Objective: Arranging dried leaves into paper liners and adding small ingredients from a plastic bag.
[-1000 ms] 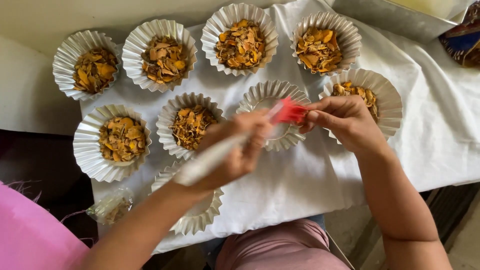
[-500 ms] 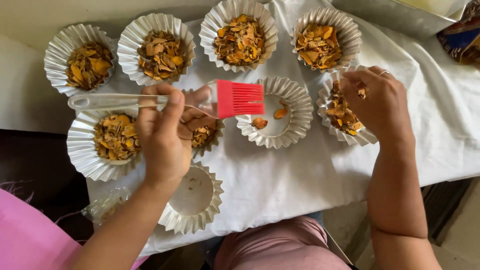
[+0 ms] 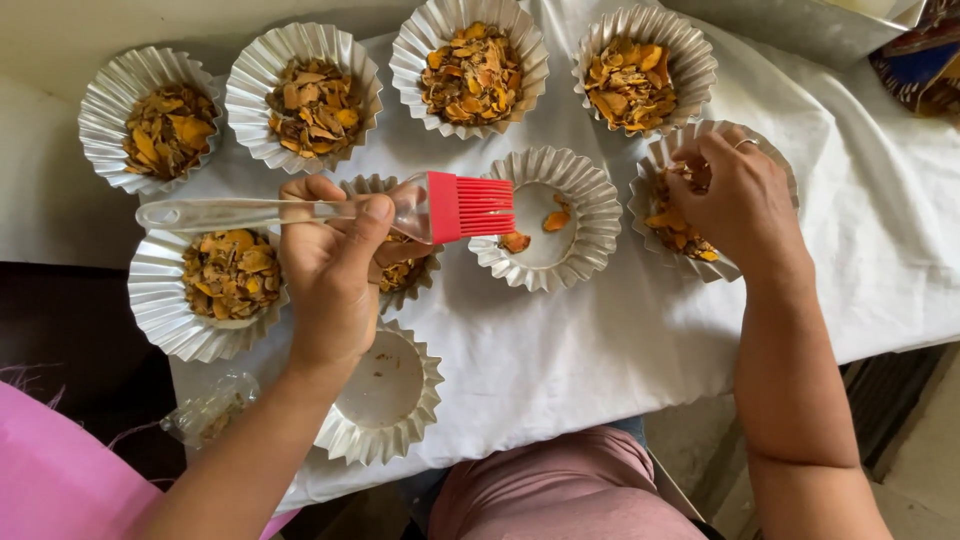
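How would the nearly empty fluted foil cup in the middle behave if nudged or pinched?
The foil cup looks thin and pleated, so its rim would probably crumple under a pinch. With only a few orange flakes inside, it seems light and may skid on the white cloth. Its wide flat base makes tipping unlikely.

A table covered with a white cloth carries nine fluted foil cups. Along the far edge stand four cups filled with orange-brown dried flakes: far-left cup, second cup, third cup and far-right cup. In the middle row, a full cup sits at the left, a partly hidden cup beside it, then a nearly empty cup holding a few flakes, and a full cup at the right. Nearest stands an empty cup with crumbs. A clear plastic bag lies at the near left edge.
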